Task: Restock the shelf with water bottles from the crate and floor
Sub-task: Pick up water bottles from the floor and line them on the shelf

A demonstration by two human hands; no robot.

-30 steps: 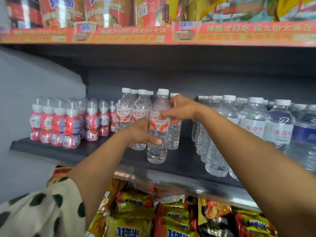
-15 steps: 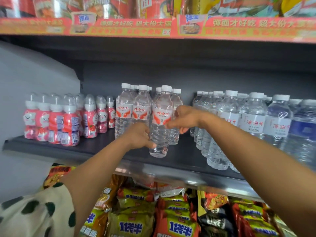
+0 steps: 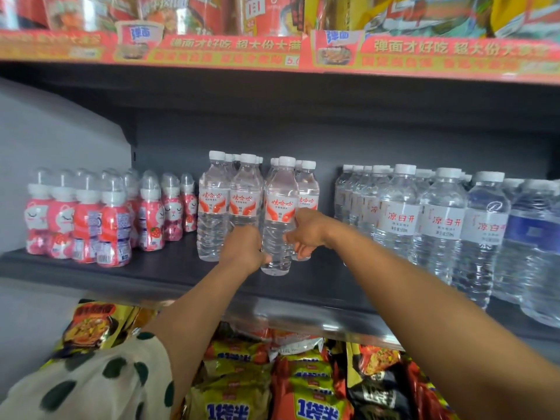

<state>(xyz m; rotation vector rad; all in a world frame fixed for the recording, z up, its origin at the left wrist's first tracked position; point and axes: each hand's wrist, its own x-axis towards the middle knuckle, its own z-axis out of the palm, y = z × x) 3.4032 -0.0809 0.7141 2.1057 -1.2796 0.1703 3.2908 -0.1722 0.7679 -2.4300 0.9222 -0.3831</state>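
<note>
Pushed deeper now, the clear plastic water bottle with the red-and-white label (image 3: 277,219) stands upright on the dark grey shelf (image 3: 169,272), up against its matching row. Left hand (image 3: 242,251) wraps its lower body, right hand (image 3: 304,230) pinches beside the label: both grips clamped on it. Pink cat-faced drink bottles (image 3: 91,219) stand left.

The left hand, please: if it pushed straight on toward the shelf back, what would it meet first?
Probably the red-labelled water bottle right behind the left hand, second in that group; the hand already touches the front bottle beside it. Depth is unclear.
</note>
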